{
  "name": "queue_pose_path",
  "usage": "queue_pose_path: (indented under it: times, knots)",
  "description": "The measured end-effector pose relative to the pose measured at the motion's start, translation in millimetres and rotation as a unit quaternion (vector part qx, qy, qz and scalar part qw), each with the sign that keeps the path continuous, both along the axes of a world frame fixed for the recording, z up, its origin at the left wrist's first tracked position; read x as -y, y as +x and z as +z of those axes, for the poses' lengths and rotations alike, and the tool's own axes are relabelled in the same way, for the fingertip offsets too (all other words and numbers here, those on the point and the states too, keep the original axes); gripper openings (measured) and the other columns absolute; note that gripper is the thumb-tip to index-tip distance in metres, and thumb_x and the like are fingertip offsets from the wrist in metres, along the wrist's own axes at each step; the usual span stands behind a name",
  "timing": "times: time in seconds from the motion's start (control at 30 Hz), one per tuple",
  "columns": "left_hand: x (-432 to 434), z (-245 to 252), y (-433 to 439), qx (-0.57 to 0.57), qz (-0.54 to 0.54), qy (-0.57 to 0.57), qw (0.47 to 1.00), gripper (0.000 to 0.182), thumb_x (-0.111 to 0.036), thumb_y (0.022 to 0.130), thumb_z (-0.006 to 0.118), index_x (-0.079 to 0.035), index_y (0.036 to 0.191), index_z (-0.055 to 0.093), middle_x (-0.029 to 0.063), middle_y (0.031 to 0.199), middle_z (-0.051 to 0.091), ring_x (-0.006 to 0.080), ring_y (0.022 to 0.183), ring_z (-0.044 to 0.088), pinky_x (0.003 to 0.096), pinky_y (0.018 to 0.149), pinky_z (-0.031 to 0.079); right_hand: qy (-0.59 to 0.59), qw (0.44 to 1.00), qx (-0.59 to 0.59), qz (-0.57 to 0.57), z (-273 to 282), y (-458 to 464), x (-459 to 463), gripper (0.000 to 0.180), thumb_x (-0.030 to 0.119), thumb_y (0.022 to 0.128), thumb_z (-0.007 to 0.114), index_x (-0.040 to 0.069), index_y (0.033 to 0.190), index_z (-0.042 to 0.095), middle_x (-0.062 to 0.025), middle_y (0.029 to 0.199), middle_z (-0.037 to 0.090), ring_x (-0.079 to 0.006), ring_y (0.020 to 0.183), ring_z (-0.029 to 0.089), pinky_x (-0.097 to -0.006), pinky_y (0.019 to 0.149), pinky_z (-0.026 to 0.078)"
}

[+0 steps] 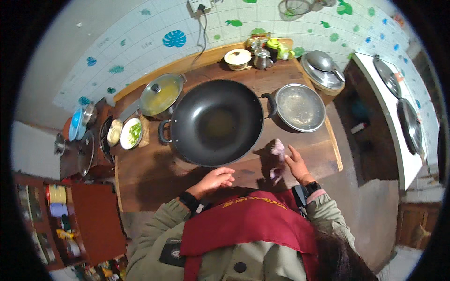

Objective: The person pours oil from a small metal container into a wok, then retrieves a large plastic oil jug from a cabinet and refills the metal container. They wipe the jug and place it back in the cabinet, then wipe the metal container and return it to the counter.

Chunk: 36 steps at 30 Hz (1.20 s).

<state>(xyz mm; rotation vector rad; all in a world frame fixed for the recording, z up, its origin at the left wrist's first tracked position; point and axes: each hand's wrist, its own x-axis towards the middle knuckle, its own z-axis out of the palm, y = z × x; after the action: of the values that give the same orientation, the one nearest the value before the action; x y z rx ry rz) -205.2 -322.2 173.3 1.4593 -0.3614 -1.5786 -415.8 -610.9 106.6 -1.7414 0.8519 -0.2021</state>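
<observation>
My right hand (297, 165) is at the right front of the wooden table, its thumb and forefinger apart. Just left of its fingertips is a crumpled pinkish-purple cloth (278, 149); whether they touch it I cannot tell. My left hand (213, 181) hovers by the near rim of a large black wok (242, 140), fingers loosely bent and holding nothing. A little dark yellowish liquid (219, 123) seems to lie in the wok's bottom. Right of the wok's handle stands a metal basin (299, 107) containing cloudy liquid.
Behind the wok's left side stands a glass-lidded pot (161, 95). Beside it are a cleaver (129, 110) and a white bowl (131, 133) with chopped greens. A lidded casserole (238, 59) and condiment containers (272, 47) line the back. A white stove counter (390, 116) stands at right.
</observation>
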Motion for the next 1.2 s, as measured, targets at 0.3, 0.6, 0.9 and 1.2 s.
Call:
queue_pose_path:
  times: [0.3,0.6,0.9,1.2]
  knots:
    - [-17.5,-23.8,1.2,-0.053,-0.022,0.008,0.998,0.038,-0.023,0.092,0.048,-0.006,0.126,0.044,0.0063,0.104,0.059,0.0114,0.085,0.057,0.0253,0.074,0.046,0.327,0.898,0.032,-0.292,-7.3,14.6,59.9,0.068,0.022,0.084,0.057,0.014,0.14,0.019,-0.0085,0.097,0.053,-0.0201,0.082,0.054,-0.0354,0.064,0.046]
    - [50.3,-25.8,-44.0,-0.014,0.061,0.1,0.993,0.036,-0.022,0.092,0.046,-0.008,0.125,0.045,0.0059,0.102,0.06,0.0128,0.085,0.058,0.0267,0.073,0.046,0.354,0.88,0.027,-0.314,-56.5,43.3,169.0,0.026,0.017,0.086,0.05,-0.004,0.1,0.047,-0.0174,0.089,0.055,-0.0298,0.069,0.06,-0.0405,0.051,0.049]
    - [74.2,-14.1,-76.1,0.002,0.113,0.145,0.983,0.036,-0.022,0.092,0.046,-0.006,0.125,0.045,0.006,0.1,0.06,0.0126,0.085,0.057,0.0272,0.074,0.047,0.459,0.808,0.187,-0.32,-81.8,47.8,182.7,0.038,-0.005,0.076,0.047,0.006,0.112,0.041,-0.018,0.092,0.057,-0.0319,0.077,0.059,-0.0469,0.057,0.049]
    - [53.6,-21.8,-79.7,0.013,0.133,0.133,0.982,0.035,-0.019,0.092,0.045,-0.005,0.124,0.045,0.0072,0.1,0.06,0.0129,0.083,0.058,0.0261,0.072,0.048,0.436,0.84,0.174,-0.273,-64.5,5.1,161.3,0.03,-0.002,0.077,0.048,0.005,0.107,0.046,-0.0134,0.089,0.057,-0.0288,0.078,0.058,-0.0446,0.058,0.049]
